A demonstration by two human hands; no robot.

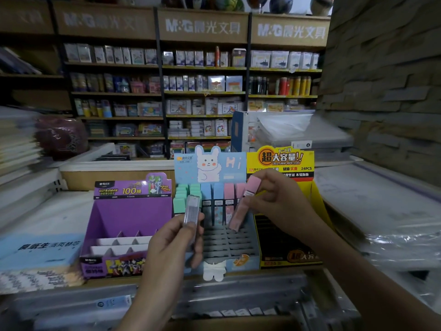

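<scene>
- Left hand (171, 237) grasps clear lead case (192, 209) by its lower end, frame centre.
- Right hand (279, 199) pinches pink-capped lead case (242, 206) near its cap, above blue display box (214, 163).
- Judged light, rigid, slick plastic; grip the flat sides.

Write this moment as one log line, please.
left hand: holds clear case | right hand: holds pink case | both over blue box | front slots empty

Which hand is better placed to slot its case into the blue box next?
Probably right: the right hand tips its pink case down over empty slots of the blue box; the left hand holds its clear case upright.
</scene>
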